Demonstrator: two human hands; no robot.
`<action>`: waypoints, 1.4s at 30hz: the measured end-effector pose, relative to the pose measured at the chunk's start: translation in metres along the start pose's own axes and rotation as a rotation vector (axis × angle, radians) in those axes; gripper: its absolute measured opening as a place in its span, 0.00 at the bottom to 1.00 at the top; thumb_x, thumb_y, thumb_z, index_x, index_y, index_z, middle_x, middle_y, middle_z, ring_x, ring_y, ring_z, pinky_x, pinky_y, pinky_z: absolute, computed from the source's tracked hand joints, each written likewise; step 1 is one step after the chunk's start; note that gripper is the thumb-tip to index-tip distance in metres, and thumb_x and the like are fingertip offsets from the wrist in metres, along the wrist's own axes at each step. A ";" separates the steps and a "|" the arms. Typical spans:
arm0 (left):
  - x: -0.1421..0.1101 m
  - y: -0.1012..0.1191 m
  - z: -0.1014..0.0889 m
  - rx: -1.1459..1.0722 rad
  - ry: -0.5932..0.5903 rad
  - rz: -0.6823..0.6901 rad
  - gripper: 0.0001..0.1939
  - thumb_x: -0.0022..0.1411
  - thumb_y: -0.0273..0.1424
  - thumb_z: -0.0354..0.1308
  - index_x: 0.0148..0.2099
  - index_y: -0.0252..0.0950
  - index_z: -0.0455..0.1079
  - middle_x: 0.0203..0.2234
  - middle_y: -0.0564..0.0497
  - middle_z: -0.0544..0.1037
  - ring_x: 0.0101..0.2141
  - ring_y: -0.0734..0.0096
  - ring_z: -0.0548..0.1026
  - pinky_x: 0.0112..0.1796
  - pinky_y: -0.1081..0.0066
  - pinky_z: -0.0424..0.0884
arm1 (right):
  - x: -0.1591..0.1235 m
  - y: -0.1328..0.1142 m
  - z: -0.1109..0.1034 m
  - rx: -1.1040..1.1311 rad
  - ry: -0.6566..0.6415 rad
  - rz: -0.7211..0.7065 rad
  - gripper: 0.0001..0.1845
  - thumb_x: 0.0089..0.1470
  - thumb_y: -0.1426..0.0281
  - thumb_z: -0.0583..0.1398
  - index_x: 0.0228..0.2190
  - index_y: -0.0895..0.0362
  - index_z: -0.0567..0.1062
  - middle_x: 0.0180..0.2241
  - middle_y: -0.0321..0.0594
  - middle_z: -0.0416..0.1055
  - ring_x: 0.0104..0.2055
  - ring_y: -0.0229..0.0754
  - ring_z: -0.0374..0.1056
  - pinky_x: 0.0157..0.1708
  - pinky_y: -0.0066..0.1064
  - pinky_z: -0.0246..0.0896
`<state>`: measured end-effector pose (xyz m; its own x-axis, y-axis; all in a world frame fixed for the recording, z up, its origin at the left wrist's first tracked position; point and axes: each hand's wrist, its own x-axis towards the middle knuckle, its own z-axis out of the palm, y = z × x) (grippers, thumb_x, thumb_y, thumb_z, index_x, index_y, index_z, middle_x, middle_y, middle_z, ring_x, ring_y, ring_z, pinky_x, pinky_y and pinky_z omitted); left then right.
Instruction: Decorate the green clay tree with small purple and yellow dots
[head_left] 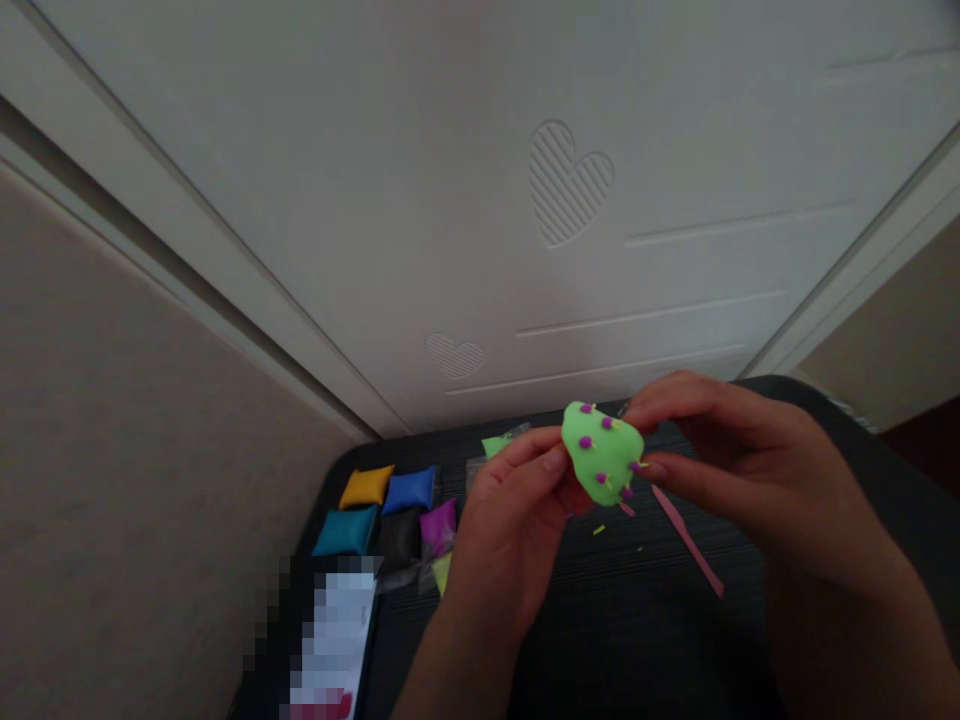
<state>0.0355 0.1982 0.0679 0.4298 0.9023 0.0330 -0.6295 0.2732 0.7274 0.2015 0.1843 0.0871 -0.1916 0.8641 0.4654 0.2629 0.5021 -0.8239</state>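
Note:
A light-green modelling-clay piece (600, 455), rounded and narrowing to the upper left, is held above the table. Several purple dots with thin yellow bits stud its surface. My left hand (510, 510) is closed on its left side, thumb in front and fingers partly hidden behind. On the right edge, my right hand (739, 450) has its thumb by a purple dot and its index finger higher up, seemingly gripping the clay between them. Below lie a pink clay knife (688, 542) and a small yellow strip (598, 530).
The dark table (600, 640) stands against a white panel (375, 200) with embossed hearts. On its left are orange (367, 487), blue (409, 491), teal (346, 531), black (400, 538) and purple (438, 526) clay packs. A blurred-out phone-like screen (334, 630) lies nearer.

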 end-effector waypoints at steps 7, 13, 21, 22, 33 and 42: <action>-0.001 0.001 0.000 0.002 0.024 -0.002 0.10 0.57 0.27 0.51 0.39 0.35 0.71 0.34 0.51 0.75 0.34 0.76 0.71 0.36 0.77 0.69 | 0.002 0.000 0.001 0.005 -0.017 0.023 0.14 0.45 0.74 0.61 0.36 0.50 0.70 0.35 0.32 0.67 0.39 0.35 0.64 0.39 0.25 0.60; 0.000 -0.001 -0.002 0.056 0.039 0.033 0.09 0.56 0.27 0.52 0.40 0.36 0.70 0.33 0.52 0.75 0.33 0.77 0.71 0.36 0.78 0.68 | 0.002 0.000 0.003 -0.003 0.011 0.023 0.14 0.45 0.74 0.61 0.36 0.49 0.70 0.35 0.31 0.67 0.38 0.33 0.64 0.37 0.24 0.60; 0.001 -0.003 -0.001 0.161 0.097 0.080 0.07 0.54 0.25 0.55 0.37 0.37 0.71 0.28 0.55 0.76 0.31 0.80 0.71 0.34 0.80 0.67 | 0.001 0.002 0.004 0.006 0.008 0.042 0.13 0.45 0.74 0.61 0.35 0.50 0.70 0.34 0.32 0.67 0.36 0.34 0.64 0.36 0.25 0.61; 0.000 -0.002 -0.001 0.178 0.105 0.095 0.07 0.54 0.25 0.55 0.37 0.37 0.71 0.28 0.55 0.76 0.31 0.80 0.71 0.34 0.80 0.67 | 0.001 0.002 0.004 0.012 0.015 0.044 0.13 0.45 0.74 0.61 0.35 0.50 0.70 0.34 0.32 0.67 0.36 0.34 0.64 0.36 0.25 0.61; -0.011 0.004 0.010 0.544 0.135 0.236 0.14 0.52 0.25 0.58 0.42 0.42 0.69 0.37 0.53 0.75 0.38 0.72 0.72 0.40 0.72 0.68 | 0.005 0.010 0.008 0.228 0.067 0.080 0.11 0.46 0.73 0.60 0.35 0.50 0.71 0.32 0.34 0.68 0.32 0.34 0.66 0.31 0.24 0.65; -0.020 0.009 0.008 1.266 0.176 0.555 0.17 0.52 0.24 0.57 0.45 0.42 0.66 0.34 0.56 0.74 0.33 0.75 0.70 0.33 0.76 0.66 | 0.005 0.012 0.009 0.291 0.029 0.089 0.11 0.47 0.74 0.60 0.35 0.50 0.71 0.31 0.32 0.68 0.32 0.31 0.66 0.29 0.20 0.64</action>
<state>0.0262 0.1796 0.0791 0.1744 0.8478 0.5009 0.3585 -0.5284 0.7696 0.1953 0.1947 0.0765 -0.1517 0.9069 0.3931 -0.0055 0.3969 -0.9178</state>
